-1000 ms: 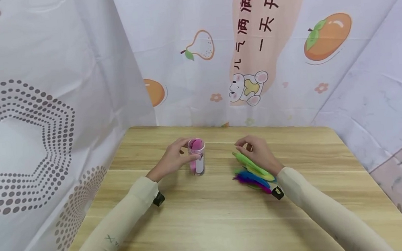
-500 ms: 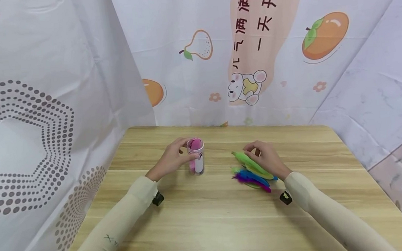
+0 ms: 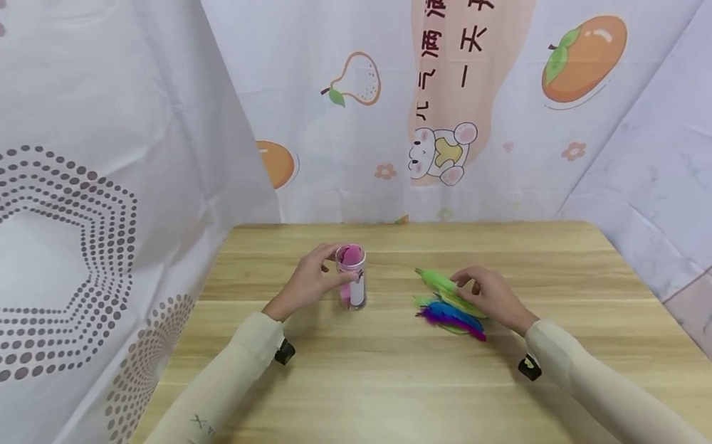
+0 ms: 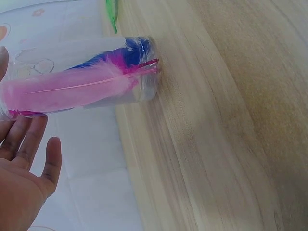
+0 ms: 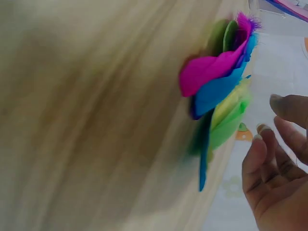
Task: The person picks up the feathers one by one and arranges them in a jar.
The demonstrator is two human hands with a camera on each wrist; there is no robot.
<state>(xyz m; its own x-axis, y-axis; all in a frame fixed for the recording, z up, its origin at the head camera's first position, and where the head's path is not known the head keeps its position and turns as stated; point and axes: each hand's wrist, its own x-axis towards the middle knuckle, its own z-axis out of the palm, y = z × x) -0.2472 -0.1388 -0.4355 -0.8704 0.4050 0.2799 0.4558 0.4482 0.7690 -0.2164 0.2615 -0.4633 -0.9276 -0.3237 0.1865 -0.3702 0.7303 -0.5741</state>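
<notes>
On the left, the tall, round, see-through jar [image 3: 357,295], of glass or plastic, is gripped near its rim by the left hand [image 3: 311,275], between thumb and fingers. It is stood upright on the pale wood-patterned table [image 3: 358,379], and a soft pink feather [image 4: 67,89] and a dark blue feather [image 4: 122,57] can be seen inside. To its right, a heap of bright feathers [image 3: 451,312] is spread, with green, blue and magenta ones on show. The right hand [image 3: 490,296] has just been moved along the heap, closer to the person; its fingers are bent, apart from the thumb, with nothing pinched. So no feather seems to be picked up yet. Some feathers are hidden under that hand, and the left fingers are cut off in the left wrist view.
</notes>
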